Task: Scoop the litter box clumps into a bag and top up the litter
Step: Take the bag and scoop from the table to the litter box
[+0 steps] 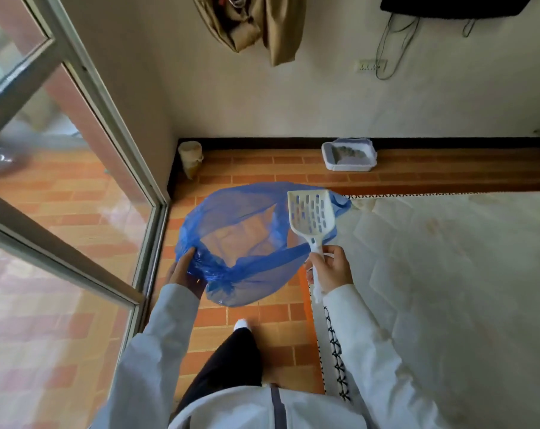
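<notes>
L hand (184, 271) grips bag (240, 239) rim | R hand (330, 267) grips scoop (312, 215) | box (349, 154) far above scoop, upper centre

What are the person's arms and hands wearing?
Both arms are in long, loose, pale white sleeves that end at the wrists. The left hand and the right hand are bare: no gloves, and no rings or watch that I can see.

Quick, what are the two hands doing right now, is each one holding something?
Left hand: grips the rim of the blue bag, holding it open.
Right hand: closed round the handle of the white litter scoop.
</notes>
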`<control>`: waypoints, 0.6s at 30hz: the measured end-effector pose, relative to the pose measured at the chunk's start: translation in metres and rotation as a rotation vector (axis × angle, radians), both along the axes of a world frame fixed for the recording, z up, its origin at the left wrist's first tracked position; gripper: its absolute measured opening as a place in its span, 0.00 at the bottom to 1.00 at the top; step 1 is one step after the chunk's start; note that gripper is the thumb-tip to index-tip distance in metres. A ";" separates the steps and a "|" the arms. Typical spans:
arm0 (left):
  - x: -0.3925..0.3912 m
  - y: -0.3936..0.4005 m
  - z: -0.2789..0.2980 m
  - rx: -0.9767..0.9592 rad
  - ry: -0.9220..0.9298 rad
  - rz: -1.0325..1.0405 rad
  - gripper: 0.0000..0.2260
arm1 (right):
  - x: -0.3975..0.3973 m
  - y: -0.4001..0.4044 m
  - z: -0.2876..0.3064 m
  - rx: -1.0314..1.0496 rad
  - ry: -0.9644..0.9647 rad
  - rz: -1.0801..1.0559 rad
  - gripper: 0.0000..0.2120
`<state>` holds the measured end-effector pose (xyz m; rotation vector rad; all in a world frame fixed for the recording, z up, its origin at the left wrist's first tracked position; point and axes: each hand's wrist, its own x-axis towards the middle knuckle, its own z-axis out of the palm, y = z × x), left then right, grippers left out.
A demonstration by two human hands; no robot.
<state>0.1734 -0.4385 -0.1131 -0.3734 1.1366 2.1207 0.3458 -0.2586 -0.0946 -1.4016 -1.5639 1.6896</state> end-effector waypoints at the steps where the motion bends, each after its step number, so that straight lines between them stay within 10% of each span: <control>1: -0.012 0.009 -0.003 -0.002 -0.001 0.007 0.06 | -0.011 0.010 -0.002 -0.007 0.000 0.009 0.07; 18: -0.278 0.218 0.012 -0.045 0.019 -0.009 0.06 | -0.268 0.213 0.013 -0.042 0.037 -0.029 0.08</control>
